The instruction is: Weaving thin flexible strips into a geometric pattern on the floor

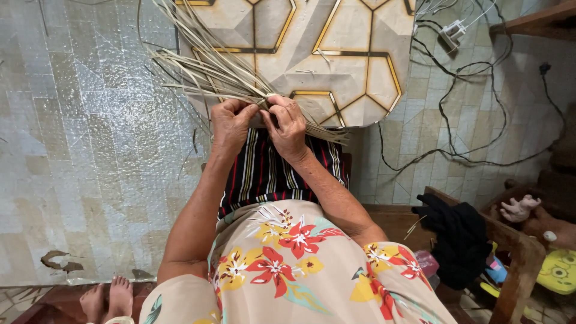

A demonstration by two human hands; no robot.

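A bundle of thin dry straw-coloured fibre strips (204, 69) fans out to the upper left, with a few ends trailing to the right. My left hand (231, 120) and my right hand (287, 123) grip the bundle side by side where the strips come together. Both hands are held over my lap, above a dark striped cloth (264, 171) and a floral garment (288, 264).
A hexagon-patterned mat (336, 54) lies on the tiled floor ahead. Black cables (468, 120) and a white plug (453, 30) trail at the right. A wooden chair frame (516, 252) with dark cloth (459, 237) and a doll (519, 209) stands at the right. Another person's bare feet (108, 300) show at the lower left.
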